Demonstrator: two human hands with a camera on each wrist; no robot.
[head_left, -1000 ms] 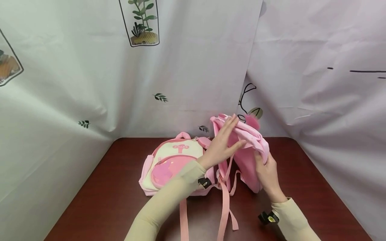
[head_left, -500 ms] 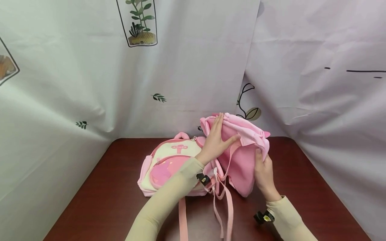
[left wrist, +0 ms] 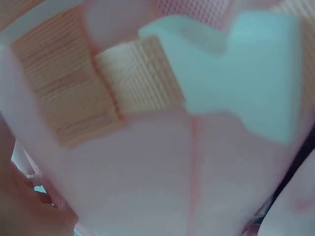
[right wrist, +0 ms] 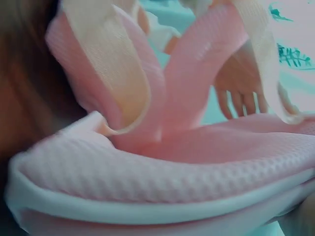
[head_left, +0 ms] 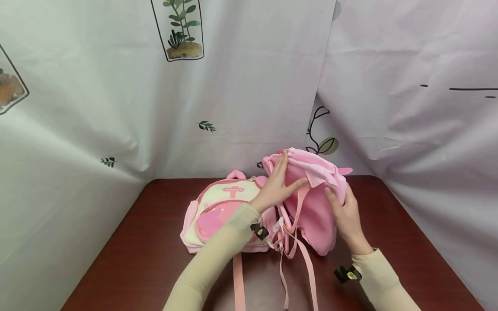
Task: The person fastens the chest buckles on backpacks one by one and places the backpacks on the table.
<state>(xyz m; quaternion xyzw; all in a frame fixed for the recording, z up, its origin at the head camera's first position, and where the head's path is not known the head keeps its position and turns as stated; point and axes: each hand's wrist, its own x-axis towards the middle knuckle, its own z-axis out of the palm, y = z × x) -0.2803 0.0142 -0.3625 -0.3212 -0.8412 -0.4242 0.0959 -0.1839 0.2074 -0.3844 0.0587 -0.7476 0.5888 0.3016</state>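
Note:
A pink backpack [head_left: 315,216] stands tilted on the right half of the table, its mesh back and thin straps [head_left: 309,263] facing me. My left hand [head_left: 274,185] lies along its upper left edge, fingers straight and thumb spread over the back panel. On the right side, my right hand [head_left: 346,216] grips the edge, thumb in front and the other fingers mostly hidden behind. A pale plastic strap buckle [left wrist: 246,73] shows close up in the left wrist view. In the right wrist view, a rounded padded edge [right wrist: 147,182] fills the front.
A second backpack, cream and pink [head_left: 214,194], lies to the left, partly behind my left forearm; one strap [head_left: 238,280] runs toward me. The dark red table [head_left: 148,242] meets a white patterned cloth [head_left: 253,86] at the back and sides.
The held backpack has turned so its back panel faces me more, and its straps have swung. My left hand has moved slightly left along its edge; the right hand keeps its grip.

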